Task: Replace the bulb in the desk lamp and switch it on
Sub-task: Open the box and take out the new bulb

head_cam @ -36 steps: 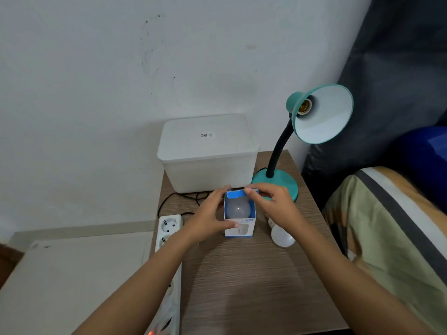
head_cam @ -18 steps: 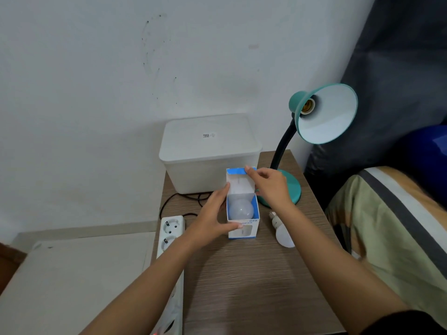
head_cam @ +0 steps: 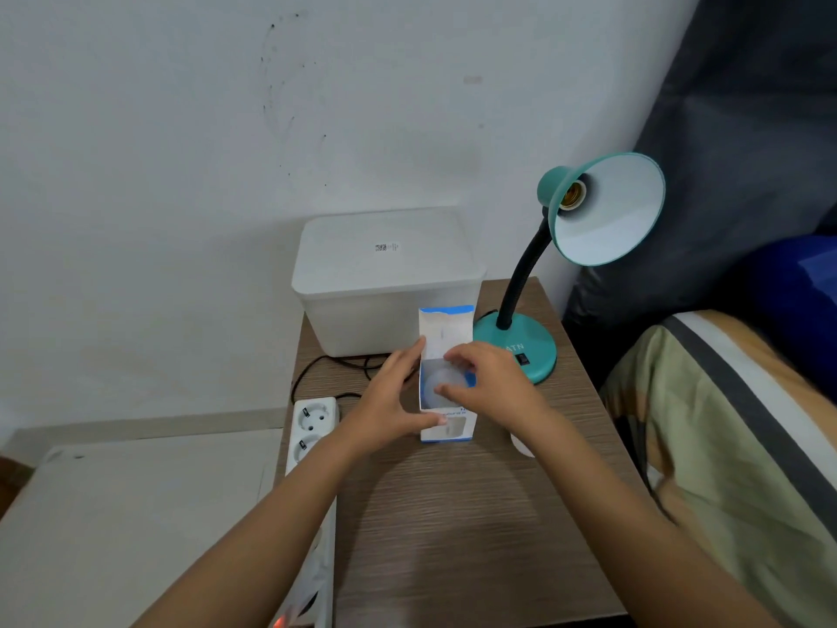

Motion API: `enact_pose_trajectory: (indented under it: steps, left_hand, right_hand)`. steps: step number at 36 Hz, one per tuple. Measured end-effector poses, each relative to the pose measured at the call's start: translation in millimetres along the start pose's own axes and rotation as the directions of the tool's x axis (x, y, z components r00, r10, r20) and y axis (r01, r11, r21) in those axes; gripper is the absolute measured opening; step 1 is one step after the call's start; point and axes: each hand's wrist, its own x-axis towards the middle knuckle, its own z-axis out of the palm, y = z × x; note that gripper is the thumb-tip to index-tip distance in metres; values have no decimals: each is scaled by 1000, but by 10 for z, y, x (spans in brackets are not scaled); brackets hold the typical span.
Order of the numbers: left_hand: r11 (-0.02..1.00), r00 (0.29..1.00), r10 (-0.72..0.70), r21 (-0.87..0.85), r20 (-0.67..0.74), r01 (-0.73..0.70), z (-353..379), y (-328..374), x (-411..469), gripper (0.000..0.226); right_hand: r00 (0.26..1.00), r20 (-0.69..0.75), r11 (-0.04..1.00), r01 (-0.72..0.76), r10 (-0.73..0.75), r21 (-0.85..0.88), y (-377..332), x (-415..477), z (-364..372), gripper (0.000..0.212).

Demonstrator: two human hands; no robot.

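A small white and blue bulb box [head_cam: 447,429] stands on the wooden bedside table [head_cam: 453,514] with its top flap folded up. My left hand [head_cam: 389,401] grips the box's left side. My right hand [head_cam: 493,383] reaches into the open top, thumb and fingers closed around the white new bulb [head_cam: 440,379] inside. The teal desk lamp [head_cam: 516,351] stands just behind on the right; its shade [head_cam: 609,219] faces me and its brass socket [head_cam: 573,194] is empty. The old white bulb [head_cam: 521,446] lies on the table, mostly hidden under my right wrist.
A lidded white plastic container [head_cam: 385,283] sits at the back of the table against the wall. A white power strip [head_cam: 312,428] runs along the table's left edge, with black cables behind it. A striped bed cover [head_cam: 724,423] lies close on the right.
My right hand lifted the box's flap open, then let it go and came down onto the bulb inside. My left hand stayed on the box.
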Motion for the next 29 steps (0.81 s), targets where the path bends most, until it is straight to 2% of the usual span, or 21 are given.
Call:
enact_pose_trajectory:
  steps: [4,9,14,20,26,29]
  left_hand:
    - [1000,1000,-3,-13,10,4,-4,8,-8,101]
    - [1000,1000,-5,-5,14,5,-9,14,-8,102]
    - [1000,1000,-24,-13,19,24,-6,31,-11,102]
    - [999,999,-46,-15,24,46,-4,33,-1,103]
    - [998,998,-59,25,20,58,-16,55,-4,103]
    - [996,997,-71,47,23,70,-20,61,6,102]
  right_hand:
    - [986,159,984,-27,55,-178,-76,80,-49,61]
    - [979,186,975,-43,85,-218,-132,141,-71,61]
    - [992,111,981,-32,54,-192,-105,78,-65,59]
    - [1000,12,997,-28,29,-75,-85,11,-93,58]
    - [998,66,1000,-14,15,-16,-91,-60,-173,62]
    - [995,104,1000,8,-9,15,-93,-84,-194,57]
